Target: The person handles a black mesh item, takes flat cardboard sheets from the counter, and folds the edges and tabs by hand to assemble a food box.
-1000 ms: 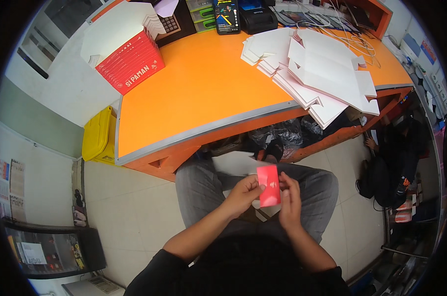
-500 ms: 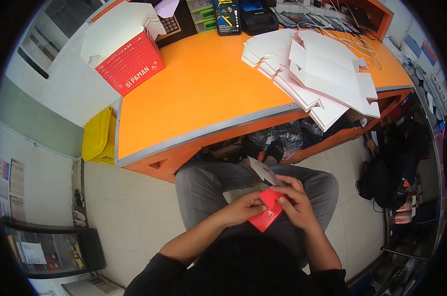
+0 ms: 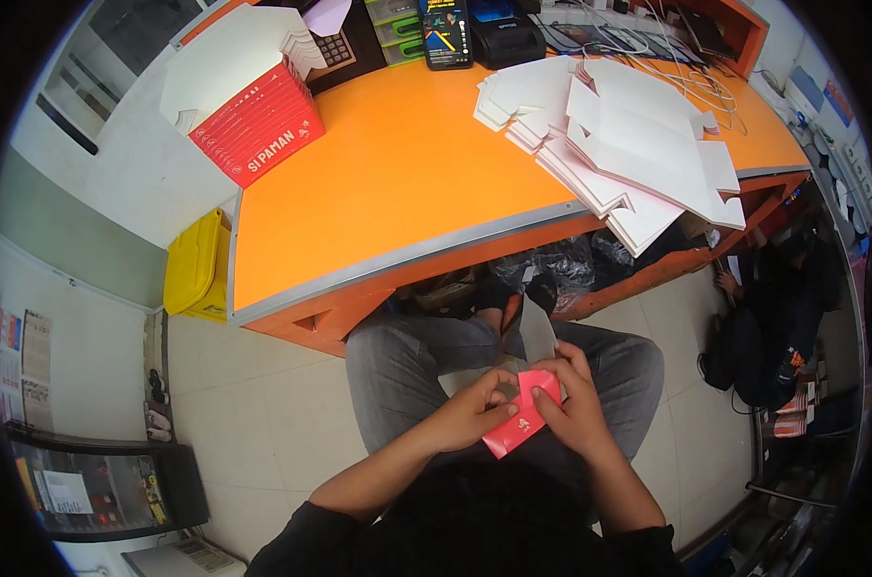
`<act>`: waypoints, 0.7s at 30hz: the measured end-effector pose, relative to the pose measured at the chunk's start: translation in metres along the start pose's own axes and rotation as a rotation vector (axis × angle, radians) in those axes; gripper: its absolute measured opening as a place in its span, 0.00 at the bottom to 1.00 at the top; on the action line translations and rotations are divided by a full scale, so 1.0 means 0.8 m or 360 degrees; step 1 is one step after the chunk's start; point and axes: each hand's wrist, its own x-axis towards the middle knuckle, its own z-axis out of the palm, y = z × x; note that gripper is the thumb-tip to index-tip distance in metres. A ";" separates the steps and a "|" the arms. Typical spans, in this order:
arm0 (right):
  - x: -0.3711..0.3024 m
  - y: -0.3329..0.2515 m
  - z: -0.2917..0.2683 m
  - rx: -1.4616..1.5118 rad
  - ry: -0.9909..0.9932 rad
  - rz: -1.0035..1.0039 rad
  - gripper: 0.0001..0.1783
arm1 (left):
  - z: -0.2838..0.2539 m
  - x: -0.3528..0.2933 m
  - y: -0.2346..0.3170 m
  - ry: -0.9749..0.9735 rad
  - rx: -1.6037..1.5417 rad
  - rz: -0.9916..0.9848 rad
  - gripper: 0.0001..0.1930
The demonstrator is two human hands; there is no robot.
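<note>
A red cardboard box [image 3: 515, 431] with a small white print is held over my lap, partly folded. Its pale grey-white inner flap [image 3: 539, 332] stands up beyond my fingers, toward the desk. My left hand [image 3: 474, 409] grips the box's left edge, thumb on the red face and fingers curled behind. On the other side, my right hand [image 3: 572, 399] pinches the upper right corner, its thumb pressed on the red face. The fingertips behind the card are partly hidden.
On the orange desk [image 3: 388, 173], a stack of folded red boxes [image 3: 263, 125] stands at the left and a pile of flat white blanks [image 3: 647, 135] overhangs the right front edge. A phone [image 3: 445, 34] leans at the back. A yellow bin [image 3: 195, 264] stands left; another person [image 3: 782, 308] is at the right.
The red box has turned in my hands, and its pale flap now stands more upright. My right thumb has moved onto the red face, while my left fingers have shifted along the edge.
</note>
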 end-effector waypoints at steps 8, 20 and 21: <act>-0.003 -0.001 -0.019 0.0064 -0.0264 0.0032 0.16 | 0.011 0.000 0.014 0.0066 0.0151 0.0085 0.22; -0.002 -0.041 -0.009 -0.0011 -0.0001 -0.0182 0.41 | 0.012 0.017 0.015 0.0509 -0.0129 0.0425 0.10; -0.004 -0.041 -0.008 -0.0230 -0.0021 -0.0278 0.50 | 0.012 0.020 0.017 0.0590 -0.0267 0.0460 0.09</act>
